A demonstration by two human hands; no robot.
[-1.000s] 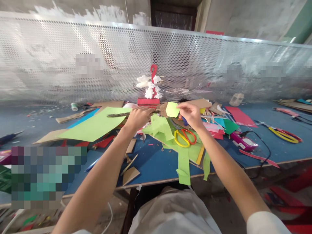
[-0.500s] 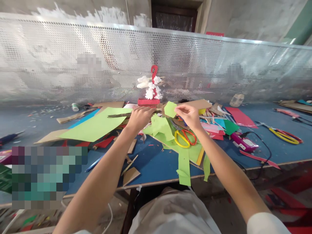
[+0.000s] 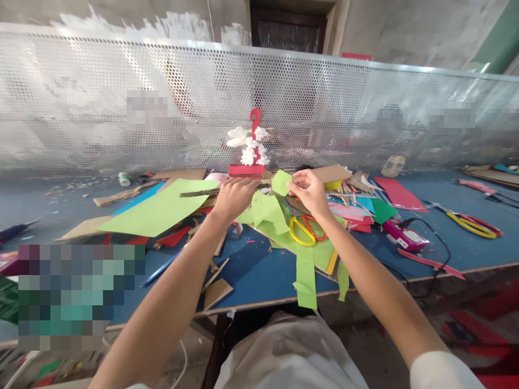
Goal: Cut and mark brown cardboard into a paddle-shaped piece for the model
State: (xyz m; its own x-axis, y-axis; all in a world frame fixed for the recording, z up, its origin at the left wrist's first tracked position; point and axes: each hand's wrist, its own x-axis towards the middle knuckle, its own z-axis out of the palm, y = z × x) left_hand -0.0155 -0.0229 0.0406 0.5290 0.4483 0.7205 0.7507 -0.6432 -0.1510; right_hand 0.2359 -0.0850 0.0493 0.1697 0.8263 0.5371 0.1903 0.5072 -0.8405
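Observation:
My left hand [image 3: 236, 195] is closed round a dark brown twig-like stick [image 3: 198, 192], whose thin end sticks out to the left. In my right hand [image 3: 310, 189], thumb and fingers pinch the edge of a small light green paper piece [image 3: 281, 182] with straight-cut sides. That piece is right beside the right end of the stick; I cannot tell whether they touch. Below lie crumpled green paper scraps [image 3: 270, 213] and scissors [image 3: 302, 231] with yellow and red handles. A large green paper sheet [image 3: 162, 208] lies left of my left hand.
A red stand with white flower shapes [image 3: 254, 146] stands at the back before a perforated metal screen [image 3: 194, 102]. To the right are pliers [image 3: 472, 224], a purple box with a cord [image 3: 405, 236] and red paper [image 3: 399, 193]. Cardboard scraps [image 3: 218, 293] lie near the front edge.
My right hand has shifted slightly left with the green paper piece and changed its angle on it. My left hand has stayed almost still, holding the stick.

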